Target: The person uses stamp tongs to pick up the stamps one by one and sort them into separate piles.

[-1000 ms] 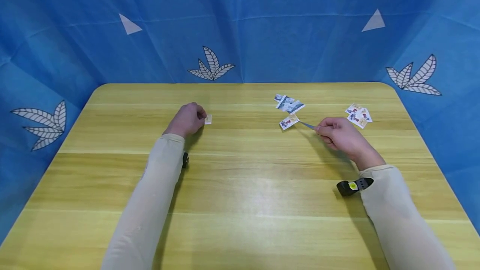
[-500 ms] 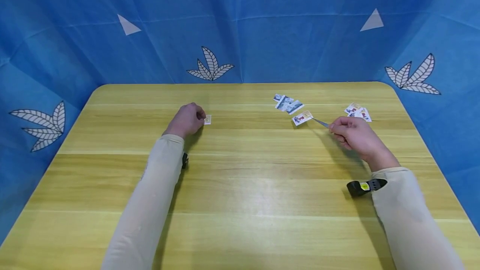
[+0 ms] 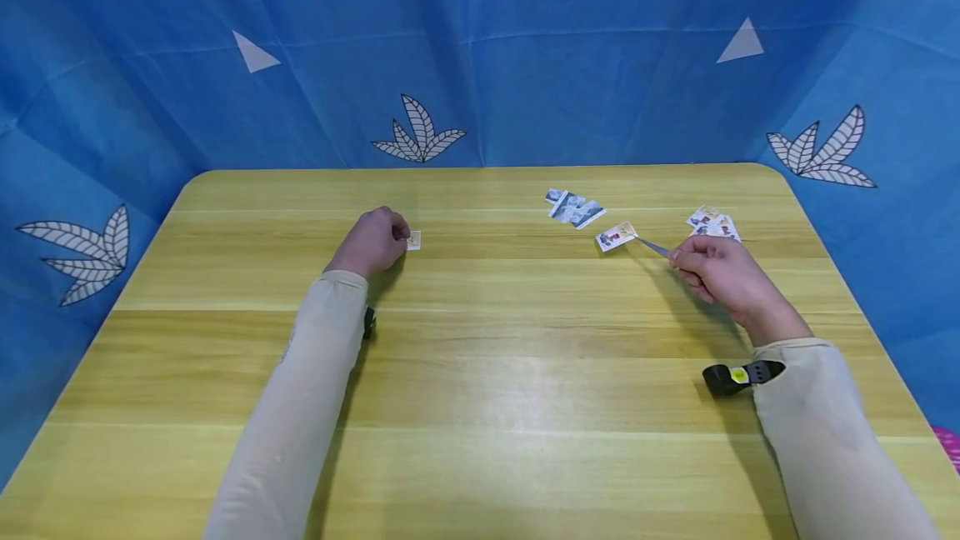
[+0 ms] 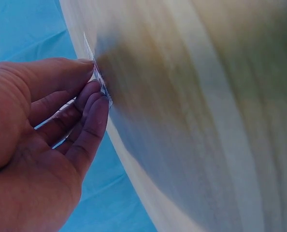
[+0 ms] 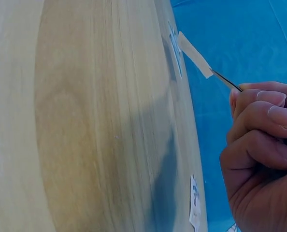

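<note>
My left hand (image 3: pixel 371 242) is low over the table's left half, thumb and fingertips pinching a small white-edged stamp (image 3: pixel 415 241). Seen nearly edge-on, that stamp (image 4: pixel 99 74) shows between the fingers in the left wrist view. On the right, my right hand (image 3: pixel 718 272) grips metal tweezers (image 3: pixel 652 247). Their tips hold a second stamp (image 3: pixel 617 237), printed in colour, by one corner. In the right wrist view this stamp (image 5: pixel 195 55) is raised off the table, its pale back showing. The back ends of the tweezers are hidden in the hand.
Several blue-grey stamps (image 3: pixel 574 208) lie overlapping behind the held stamp. A pile of colourful stamps (image 3: pixel 717 224) lies beyond my right hand, partly covered by it. The wooden table (image 3: pixel 510 340) is bordered by a blue cloth (image 3: pixel 525 65) at the back and sides.
My right hand has moved to the right with the tweezers, carrying their stamp away from the blue-grey stamps toward the right-hand pile. My left hand stays in place with its stamp.
</note>
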The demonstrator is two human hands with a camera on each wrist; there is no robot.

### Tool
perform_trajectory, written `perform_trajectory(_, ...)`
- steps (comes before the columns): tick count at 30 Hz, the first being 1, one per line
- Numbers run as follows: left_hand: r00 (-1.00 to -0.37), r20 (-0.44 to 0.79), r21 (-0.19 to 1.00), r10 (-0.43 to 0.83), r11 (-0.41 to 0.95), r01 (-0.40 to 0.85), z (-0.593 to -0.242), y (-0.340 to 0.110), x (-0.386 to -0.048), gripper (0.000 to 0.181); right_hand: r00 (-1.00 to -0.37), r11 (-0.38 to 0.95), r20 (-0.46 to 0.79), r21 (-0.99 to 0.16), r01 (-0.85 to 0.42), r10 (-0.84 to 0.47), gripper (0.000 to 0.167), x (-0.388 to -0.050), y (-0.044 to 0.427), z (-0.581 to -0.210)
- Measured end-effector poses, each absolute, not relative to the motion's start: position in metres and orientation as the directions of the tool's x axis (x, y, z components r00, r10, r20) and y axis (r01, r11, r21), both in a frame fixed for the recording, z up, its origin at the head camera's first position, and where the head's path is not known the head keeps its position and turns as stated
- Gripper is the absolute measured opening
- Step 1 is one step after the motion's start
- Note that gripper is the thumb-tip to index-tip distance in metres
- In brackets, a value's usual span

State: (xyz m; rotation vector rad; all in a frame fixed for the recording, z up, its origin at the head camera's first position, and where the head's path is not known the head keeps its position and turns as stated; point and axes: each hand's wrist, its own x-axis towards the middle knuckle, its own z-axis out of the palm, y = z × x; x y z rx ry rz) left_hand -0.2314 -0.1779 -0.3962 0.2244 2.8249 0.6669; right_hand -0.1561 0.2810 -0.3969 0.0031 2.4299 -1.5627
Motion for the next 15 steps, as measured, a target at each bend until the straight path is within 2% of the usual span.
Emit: perform_trajectory(15, -0.962, -0.177, 0.454, 0.206, 0.885, 0.106, -0.3970, -0.1778, -0.2307, 0.018, -0.975, 0.427, -0.186, -0.897, 0.116, -0.125, 0.031, -0.1542, 0.2875, -0.3992)
